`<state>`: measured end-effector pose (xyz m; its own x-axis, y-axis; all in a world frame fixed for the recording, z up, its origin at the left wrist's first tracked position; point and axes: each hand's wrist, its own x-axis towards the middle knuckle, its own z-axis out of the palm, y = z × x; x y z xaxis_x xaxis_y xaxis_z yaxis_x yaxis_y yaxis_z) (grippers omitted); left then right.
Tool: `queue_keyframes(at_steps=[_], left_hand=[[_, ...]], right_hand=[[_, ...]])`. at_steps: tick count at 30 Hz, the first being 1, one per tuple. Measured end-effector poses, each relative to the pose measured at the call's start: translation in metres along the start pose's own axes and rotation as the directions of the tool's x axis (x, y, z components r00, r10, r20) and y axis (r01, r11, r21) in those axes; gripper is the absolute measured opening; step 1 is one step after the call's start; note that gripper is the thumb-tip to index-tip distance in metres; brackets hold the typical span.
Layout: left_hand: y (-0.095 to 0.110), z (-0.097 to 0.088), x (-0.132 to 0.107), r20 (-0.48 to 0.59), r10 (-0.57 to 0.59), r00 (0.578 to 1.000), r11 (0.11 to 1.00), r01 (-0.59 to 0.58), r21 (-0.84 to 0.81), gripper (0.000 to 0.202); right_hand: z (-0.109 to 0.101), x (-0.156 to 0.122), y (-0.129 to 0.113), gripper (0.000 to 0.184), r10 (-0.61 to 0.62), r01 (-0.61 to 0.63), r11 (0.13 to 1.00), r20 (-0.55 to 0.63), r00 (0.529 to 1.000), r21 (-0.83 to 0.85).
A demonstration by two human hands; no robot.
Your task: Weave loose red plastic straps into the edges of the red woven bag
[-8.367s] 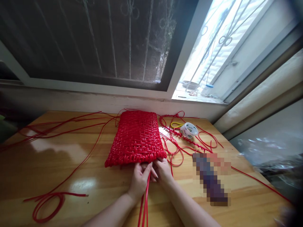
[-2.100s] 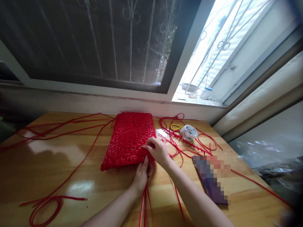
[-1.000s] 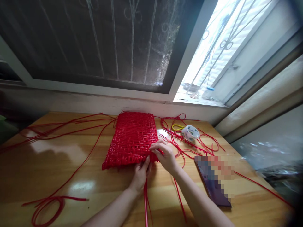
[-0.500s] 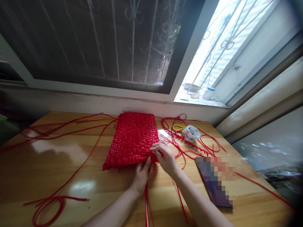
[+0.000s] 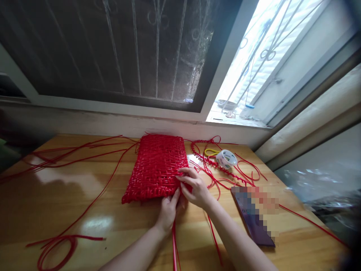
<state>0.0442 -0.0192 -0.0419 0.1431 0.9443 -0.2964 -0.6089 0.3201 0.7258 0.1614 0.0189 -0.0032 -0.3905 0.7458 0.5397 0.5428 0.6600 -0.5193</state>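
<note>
A red woven bag-like piece [image 5: 159, 165], made of glossy strips, lies on the wooden table. My left hand [image 5: 168, 210] grips its near edge, thumb on top and the other fingers hidden underneath. At its near right corner is my right hand [image 5: 194, 186], with bent fingers pinching at the weave; whether a strip is between the fingertips is too small to make out. Below my left hand, red strips [image 5: 174, 244] hang from the corner toward me.
Loose red strips [image 5: 93, 199] spread over the left side, one coiled [image 5: 56, 252]. To the right lie a tape roll [image 5: 226, 159], yellow-handled scissors [image 5: 211, 152], a curly red strand [image 5: 231, 174] and a partly pixelated dark flat device [image 5: 254, 222]. A window [image 5: 121, 101] stands behind the table.
My right hand's fingers have spread slightly and shifted a little at the corner. My left hand keeps its hold. The whole view has moved marginally.
</note>
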Motion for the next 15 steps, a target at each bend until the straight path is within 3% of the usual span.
queue_keyframes(at_steps=[7,12,15], left_hand=[[-0.001,0.000,0.001,0.015,0.070,0.997,0.997,-0.070,0.031,0.027],[0.001,0.001,-0.001,-0.058,0.017,0.998,0.997,-0.013,0.074,0.029],[0.002,0.001,-0.001,-0.069,-0.007,0.998,0.996,0.013,0.084,0.029]], right_hand=[[-0.002,-0.007,0.003,0.039,-0.045,0.049,0.995,0.046,0.998,-0.085],[-0.002,-0.012,-0.001,0.031,-0.002,-0.001,0.999,-0.071,0.997,-0.044],[0.003,-0.011,-0.002,0.022,-0.018,0.015,0.999,-0.084,0.996,-0.040]])
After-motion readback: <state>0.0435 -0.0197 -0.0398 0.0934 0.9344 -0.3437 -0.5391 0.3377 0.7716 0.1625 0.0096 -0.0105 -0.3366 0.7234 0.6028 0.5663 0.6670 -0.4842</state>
